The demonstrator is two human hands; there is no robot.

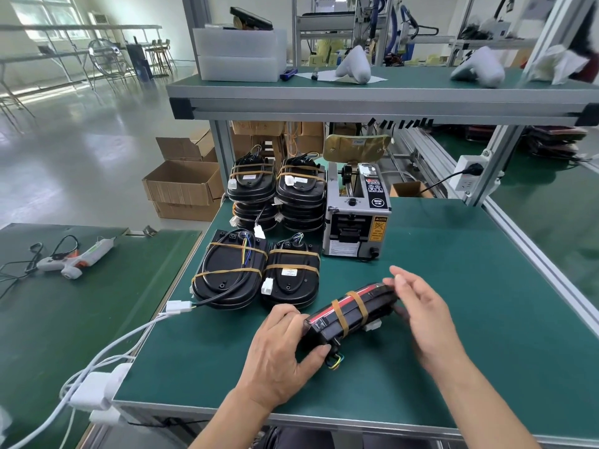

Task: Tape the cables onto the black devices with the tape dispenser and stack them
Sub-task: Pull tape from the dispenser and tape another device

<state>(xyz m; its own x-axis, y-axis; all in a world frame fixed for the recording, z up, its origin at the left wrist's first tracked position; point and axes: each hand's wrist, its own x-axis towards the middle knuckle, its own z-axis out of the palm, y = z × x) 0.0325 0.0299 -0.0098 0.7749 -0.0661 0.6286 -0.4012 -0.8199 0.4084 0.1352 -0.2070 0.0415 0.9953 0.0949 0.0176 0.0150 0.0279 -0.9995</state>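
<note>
Glossy black plastic devices (350,314); matt green table (453,319).

The left hand (278,348) reached in from below, fingers and thumb curled in a grip, knuckles up. The right hand (421,312) stood edge-on opposite it, fingers loosely extended, both forearms bare.

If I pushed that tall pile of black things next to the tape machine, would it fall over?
Possibly. The stack of black devices stands several high and their shells look rounded and glossy, so they may slide. It sits beside the tape dispenser, which might catch it. The tape bands would probably keep the cables in place.
</note>
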